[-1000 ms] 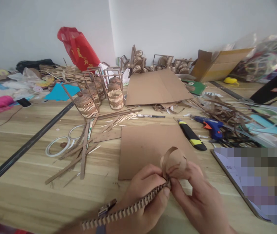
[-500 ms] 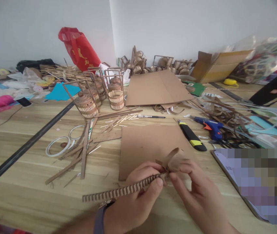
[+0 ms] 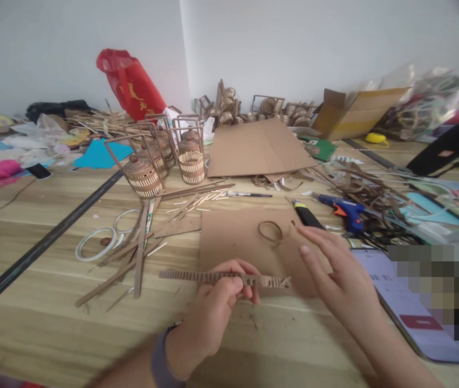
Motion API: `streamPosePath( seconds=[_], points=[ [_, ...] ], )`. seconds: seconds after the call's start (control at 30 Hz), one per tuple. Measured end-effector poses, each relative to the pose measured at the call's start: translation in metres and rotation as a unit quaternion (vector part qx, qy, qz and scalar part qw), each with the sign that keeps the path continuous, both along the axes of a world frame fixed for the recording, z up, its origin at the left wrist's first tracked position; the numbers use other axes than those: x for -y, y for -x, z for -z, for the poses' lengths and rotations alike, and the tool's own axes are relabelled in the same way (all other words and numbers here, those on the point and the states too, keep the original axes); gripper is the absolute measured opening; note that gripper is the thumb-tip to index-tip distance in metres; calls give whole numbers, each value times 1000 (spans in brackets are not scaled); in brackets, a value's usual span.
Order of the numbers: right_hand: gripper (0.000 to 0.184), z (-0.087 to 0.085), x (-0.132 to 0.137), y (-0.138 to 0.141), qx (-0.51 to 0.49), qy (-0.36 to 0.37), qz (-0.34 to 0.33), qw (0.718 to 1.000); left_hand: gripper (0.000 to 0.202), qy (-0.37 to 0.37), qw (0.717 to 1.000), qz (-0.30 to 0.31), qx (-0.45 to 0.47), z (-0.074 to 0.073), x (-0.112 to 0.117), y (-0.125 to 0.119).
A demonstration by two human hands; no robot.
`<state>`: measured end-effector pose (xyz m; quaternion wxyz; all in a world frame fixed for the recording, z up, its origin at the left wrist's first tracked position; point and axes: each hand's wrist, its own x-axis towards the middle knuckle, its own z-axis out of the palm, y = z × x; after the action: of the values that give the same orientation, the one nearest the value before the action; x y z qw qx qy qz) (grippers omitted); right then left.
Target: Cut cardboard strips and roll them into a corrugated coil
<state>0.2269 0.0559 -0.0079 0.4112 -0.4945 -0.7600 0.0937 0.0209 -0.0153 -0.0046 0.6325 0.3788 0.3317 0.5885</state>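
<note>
Under and around both hands spreads a wooden table (image 3: pixel 71 334), the broadest thing near them. Well beyond the fingers lies a large cardboard sheet (image 3: pixel 259 148), and nearer, reaching back from behind the left hand (image 3: pixel 221 302), a smaller cardboard sheet (image 3: pixel 229 237). Just outside the right hand (image 3: pixel 342 275) rests a phone with its screen partly blurred out; beyond that hand's fingertips are a blue glue gun (image 3: pixel 346 213) and a cutter (image 3: pixel 307 215), its lower end hidden by the hand. Half a second ago both hands met at one end of a corrugated cardboard strip (image 3: pixel 189 276), where a loop of brown paper stood up between them. Now they have parted, and the loop is away from the strip, which suggests that the facing being peeled there has come free. The left hand pinches the strip near its middle, thumb in front and fingers behind; the right hand's fingers are spread, with nothing that I can make out between them. Held nearly level, the strip shows even brown flutes to the left of the thumb and looks more ragged and pale toward its right end. Smallest is the paper curl (image 3: pixel 269 238), a thin brown ring just short of the right fingertips, over the smaller sheet; whether it lies there or is dropping, I cannot tell
</note>
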Motion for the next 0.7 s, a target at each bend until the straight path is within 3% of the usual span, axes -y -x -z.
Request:
streamPosePath(
  seconds=[0.07, 0.13, 0.2, 0.4, 0.57, 0.63, 0.7],
  points=[
    [32, -8, 10, 8, -29, 83, -106, 990, 18, 14, 1000, -12, -12, 0, -2, 1],
    [37, -16, 20, 15, -52, 192, -198, 960, 18, 7, 999, -12, -47, 1, -4, 3],
    [41, -19, 26, 21, -65, 260, -240, 933, 18, -19, 993, -6, -117, 1, -4, 6],
    [29, -11, 26, 26, -18, 227, -223, 948, 31, -68, 930, 14, -360, -1, -2, 9],
    [32, 2, 22, 26, 17, 209, -181, 961, 38, -211, 791, -75, -569, 3, -11, 14],
    [34, 5, 21, 26, 12, 210, -172, 962, 39, -203, 761, -107, -607, -1, -17, 17],
    [35, 6, 19, 25, -2, 220, -179, 959, 39, -171, 752, -122, -625, -10, -18, 20]
  ],
)
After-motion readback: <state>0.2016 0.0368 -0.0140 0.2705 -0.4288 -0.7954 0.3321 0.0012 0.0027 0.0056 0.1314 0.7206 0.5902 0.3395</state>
